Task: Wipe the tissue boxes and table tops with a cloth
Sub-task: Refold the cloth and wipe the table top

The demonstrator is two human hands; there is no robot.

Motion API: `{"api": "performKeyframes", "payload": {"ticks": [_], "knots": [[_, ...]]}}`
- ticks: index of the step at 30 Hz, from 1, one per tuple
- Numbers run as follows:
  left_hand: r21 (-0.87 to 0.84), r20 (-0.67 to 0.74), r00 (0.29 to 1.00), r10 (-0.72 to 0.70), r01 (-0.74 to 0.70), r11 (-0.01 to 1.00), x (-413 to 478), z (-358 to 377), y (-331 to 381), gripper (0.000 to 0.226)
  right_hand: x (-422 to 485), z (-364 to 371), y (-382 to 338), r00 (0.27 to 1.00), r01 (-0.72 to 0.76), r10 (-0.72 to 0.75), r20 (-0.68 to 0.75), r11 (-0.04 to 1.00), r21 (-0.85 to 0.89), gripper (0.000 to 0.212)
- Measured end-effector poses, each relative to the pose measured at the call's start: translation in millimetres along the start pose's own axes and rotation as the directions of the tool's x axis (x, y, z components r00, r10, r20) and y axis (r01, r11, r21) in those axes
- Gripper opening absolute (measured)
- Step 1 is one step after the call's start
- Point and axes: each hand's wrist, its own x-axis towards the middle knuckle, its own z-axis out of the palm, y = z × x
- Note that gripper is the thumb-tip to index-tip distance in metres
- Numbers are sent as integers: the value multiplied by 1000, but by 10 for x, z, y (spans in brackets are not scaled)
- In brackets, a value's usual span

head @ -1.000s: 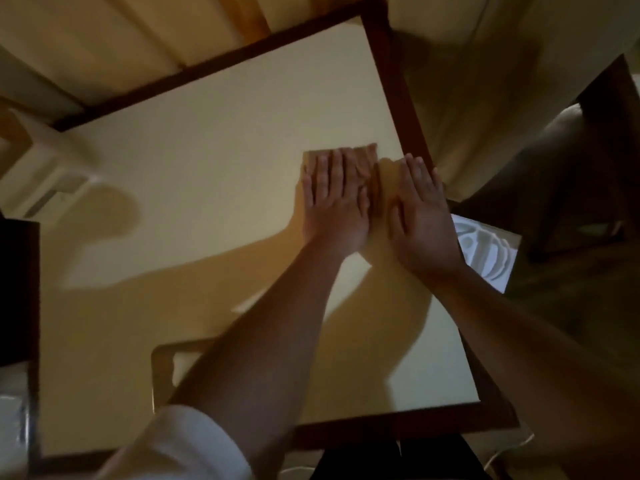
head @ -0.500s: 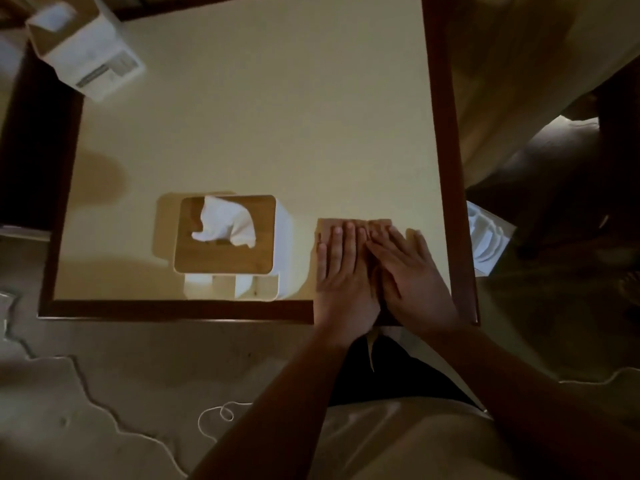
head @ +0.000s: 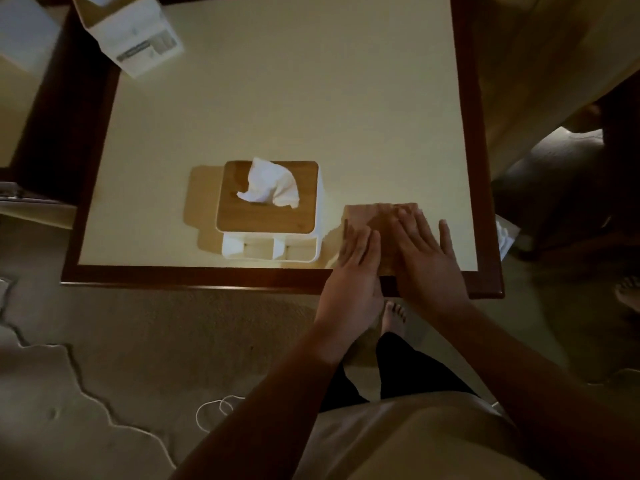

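Note:
A folded tan cloth (head: pixel 372 214) lies near the front right corner of the cream table top (head: pixel 284 109). My left hand (head: pixel 353 271) lies flat on the cloth's left part, fingers straight. Beside it, my right hand (head: pixel 427 254) presses flat on the cloth's right part. Just left of the cloth stands a white tissue box with a wooden lid (head: pixel 268 206), a white tissue sticking up from it. A second white tissue box (head: pixel 130 32) sits at the table's far left corner.
The table has a dark wooden rim (head: pixel 194 277). Carpeted floor lies in front, with a white cord (head: pixel 214 408) on it and my bare foot (head: pixel 393 318) under the table edge. Another person's foot (head: pixel 628 296) shows at the right. A chair stands beyond the right rim.
Both hands have drawn the cloth from the table's far right towards the front edge. In the last half second my hands slid back on it, baring more of the cloth.

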Motion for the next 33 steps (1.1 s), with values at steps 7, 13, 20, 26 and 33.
{"api": "performKeyframes", "payload": {"ticks": [7,13,20,26,33], "knots": [[-134,-475,877,68,-148,980,-711,-792,-366,30,216,-268,-815,974,-67,118,-193,965,254,45],[-93,-595,799,-88,41,995,-443,-1479,-1059,37,362,-345,-1476,926,-83,138,-350,982,167,42],[10,-403,913,-67,77,997,37,-1678,-1264,42,650,-300,-1833,980,-96,73,-187,988,-118,44],[63,-397,918,0,28,998,110,-1658,-1354,15,867,-339,-1937,992,-27,-4,-127,970,-243,47],[70,-402,913,73,-49,996,140,-1722,-1419,17,783,-376,-1976,988,-48,18,-156,979,-196,43]]}}
